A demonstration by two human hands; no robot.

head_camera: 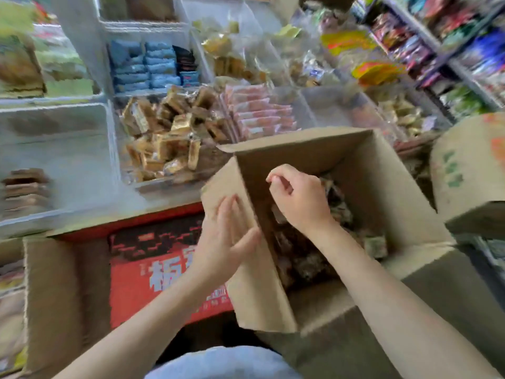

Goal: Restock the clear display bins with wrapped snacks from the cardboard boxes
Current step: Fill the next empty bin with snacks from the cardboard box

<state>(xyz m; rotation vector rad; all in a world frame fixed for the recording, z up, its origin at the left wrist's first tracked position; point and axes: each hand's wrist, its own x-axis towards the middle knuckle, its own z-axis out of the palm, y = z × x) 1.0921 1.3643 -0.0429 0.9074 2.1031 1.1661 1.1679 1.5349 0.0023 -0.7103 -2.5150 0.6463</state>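
Note:
An open cardboard box (382,187) sits in front of me with dark wrapped snacks (308,258) lying at its bottom. My left hand (226,239) lies flat with straight fingers against the box's left flap (246,291), thumb at the flap's edge. My right hand (297,198) hovers inside the box above the snacks, fingers curled, with nothing seen in it. Beyond the box stands a clear display bin (153,187) holding brown and gold wrapped snacks (169,132), and beside it a bin of pink packets (259,113).
A red printed carton (153,269) lies under my left arm, with another brown box (54,291) to its left. A second cardboard box (472,170) stands at the right. A clear bin (54,149) at the left holds few packets. Shelves of packaged goods (451,50) fill the right.

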